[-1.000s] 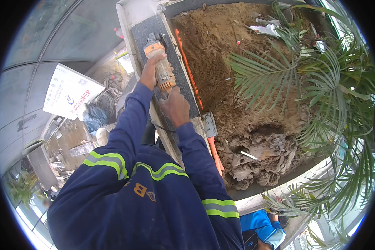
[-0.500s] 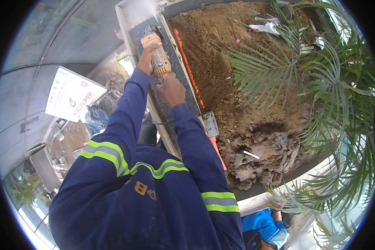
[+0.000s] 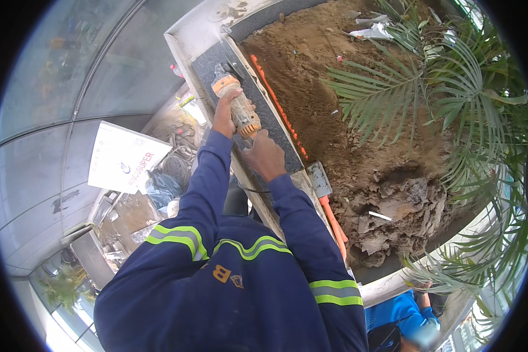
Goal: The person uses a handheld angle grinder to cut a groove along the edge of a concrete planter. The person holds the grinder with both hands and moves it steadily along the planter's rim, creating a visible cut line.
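Note:
Both my hands hold a dusty angle grinder (image 3: 244, 114) with an orange collar near its head and an orange rear end. My left hand (image 3: 223, 115) wraps round its body from the left side. At the tail end, my right hand (image 3: 266, 155) is closed around the grip. The dark disc side (image 3: 236, 71) of the tool lies over a dark grey stone slab (image 3: 274, 120) that caps a planter wall. Whether the disc touches the stone cannot be made out.
Right of the slab is a soil bed (image 3: 311, 64) with an orange strip (image 3: 278, 105), a trowel-like tool (image 3: 320, 179) with an orange handle, and palm fronds (image 3: 387, 94). Left are a white printed board (image 3: 126, 158) and a blue plastic bag (image 3: 163, 186). Another person in blue (image 3: 399, 317) is at lower right.
The whole view has shifted, so the scene sits farther right and lower. The pale dust haze beyond the grinder has thinned. Both hands keep their hold on the tool.

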A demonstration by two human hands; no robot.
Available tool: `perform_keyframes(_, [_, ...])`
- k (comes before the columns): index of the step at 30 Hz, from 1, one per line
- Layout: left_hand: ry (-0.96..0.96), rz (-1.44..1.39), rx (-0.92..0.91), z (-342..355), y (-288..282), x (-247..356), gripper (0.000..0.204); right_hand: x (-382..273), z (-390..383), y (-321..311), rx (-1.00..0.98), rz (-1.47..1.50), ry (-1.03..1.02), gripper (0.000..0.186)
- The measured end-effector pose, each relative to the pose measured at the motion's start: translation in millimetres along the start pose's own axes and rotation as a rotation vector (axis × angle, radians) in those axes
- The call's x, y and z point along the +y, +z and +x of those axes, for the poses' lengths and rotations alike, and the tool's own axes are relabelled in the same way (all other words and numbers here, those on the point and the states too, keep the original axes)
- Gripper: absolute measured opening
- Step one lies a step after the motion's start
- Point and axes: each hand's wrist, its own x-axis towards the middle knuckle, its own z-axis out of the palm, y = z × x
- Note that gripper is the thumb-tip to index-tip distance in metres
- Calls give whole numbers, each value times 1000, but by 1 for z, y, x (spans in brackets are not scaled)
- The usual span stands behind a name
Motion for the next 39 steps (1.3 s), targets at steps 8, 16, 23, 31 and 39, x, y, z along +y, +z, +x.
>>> perform_keyframes(8, [25,18,7,39,-9,17,45,-9,30,7,102,21,-123,34])
perform_keyframes(16, [9,43,-12,43,-16,15,53,-13,25,3,86,44,-100,34])
perform_keyframes(23, [0,8,17,-9,4,-4,40,7,-9,-2,-5,6,-45,38])
perform_keyframes(31, [-18,35,6,-18,2,-14,48,13,-19,-3,-24,43,1,44])
perform_keyframes(39, [-6,14,17,-1,2,-2,43,7,0,-1,3,25,-50,37])
